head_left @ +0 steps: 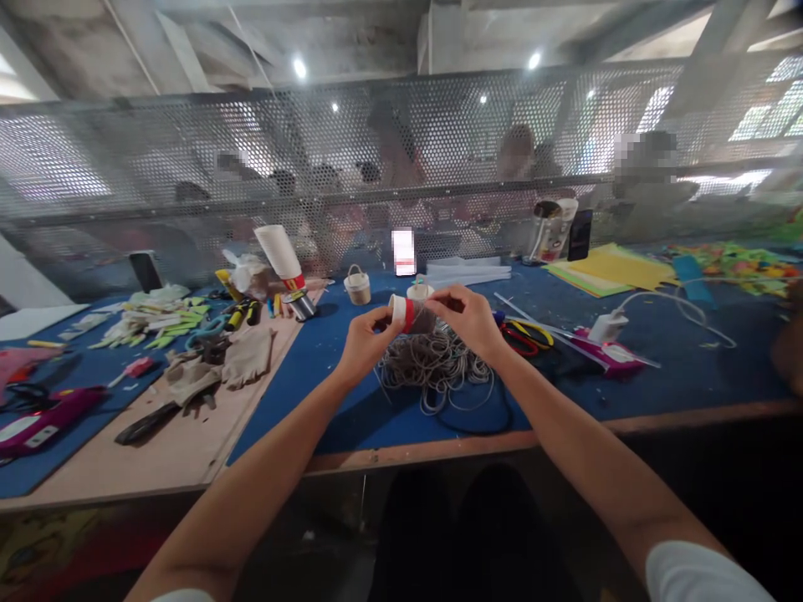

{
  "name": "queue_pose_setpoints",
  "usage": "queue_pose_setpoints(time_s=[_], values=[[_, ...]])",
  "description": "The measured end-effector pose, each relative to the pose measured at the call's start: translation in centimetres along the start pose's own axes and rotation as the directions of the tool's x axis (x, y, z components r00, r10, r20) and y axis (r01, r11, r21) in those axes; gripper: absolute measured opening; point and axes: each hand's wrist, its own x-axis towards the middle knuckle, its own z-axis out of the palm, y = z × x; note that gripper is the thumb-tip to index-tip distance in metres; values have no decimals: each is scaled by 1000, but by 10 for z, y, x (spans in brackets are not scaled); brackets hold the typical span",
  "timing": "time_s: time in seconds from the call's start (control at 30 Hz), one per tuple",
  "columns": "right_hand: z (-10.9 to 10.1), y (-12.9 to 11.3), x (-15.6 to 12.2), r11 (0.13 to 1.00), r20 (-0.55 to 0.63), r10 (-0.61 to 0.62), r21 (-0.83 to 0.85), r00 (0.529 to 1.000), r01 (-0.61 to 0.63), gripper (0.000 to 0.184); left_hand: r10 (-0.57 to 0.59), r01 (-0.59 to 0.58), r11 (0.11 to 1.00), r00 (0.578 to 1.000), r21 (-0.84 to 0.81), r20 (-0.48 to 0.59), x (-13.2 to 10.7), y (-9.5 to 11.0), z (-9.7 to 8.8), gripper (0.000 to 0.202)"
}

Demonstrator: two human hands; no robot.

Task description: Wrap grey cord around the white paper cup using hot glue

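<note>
A metal-looking screen (351, 150), flat and perforated, is standing behind the blue-topped counter (282, 410), where a tangled heap of grey cord (439, 368) is lying in soft, round loops below the hands. The left hand (371, 334) is clasping a paper cup (410, 315) above that heap, its grip spreading only to the cup's width. The right hand (470, 318) is pinching at the cup's far end, its grip narrowing to thumb and fingertip, seemingly on a strand too fine to make out. Wrapping cord around the cup appears to be the step in hand; the next move is probably calling for steady tension and close-set turns. The cup is lying sideways in the grasp, its smooth white end and glossy red band meeting a duller, grey, cord-like covering.
</note>
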Motion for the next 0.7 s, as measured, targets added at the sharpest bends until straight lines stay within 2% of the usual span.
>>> queue_pose_setpoints(time_s=[0.1, 0.23, 0.7], values=[[-1, -5, -2, 996, -24, -68, -67, 997, 66, 12, -17, 18, 1000, 999, -13, 33, -1, 2, 0, 30], [-1, -9, -2, 991, -36, -97, -98, 995, 93, 7, -17, 19, 999, 997, -30, 77, -3, 5, -1, 30], [-1, -3, -2, 996, -40, -58, -74, 998, 55, 9, -23, 42, 991, 988, -124, 156, -4, 9, -2, 29]])
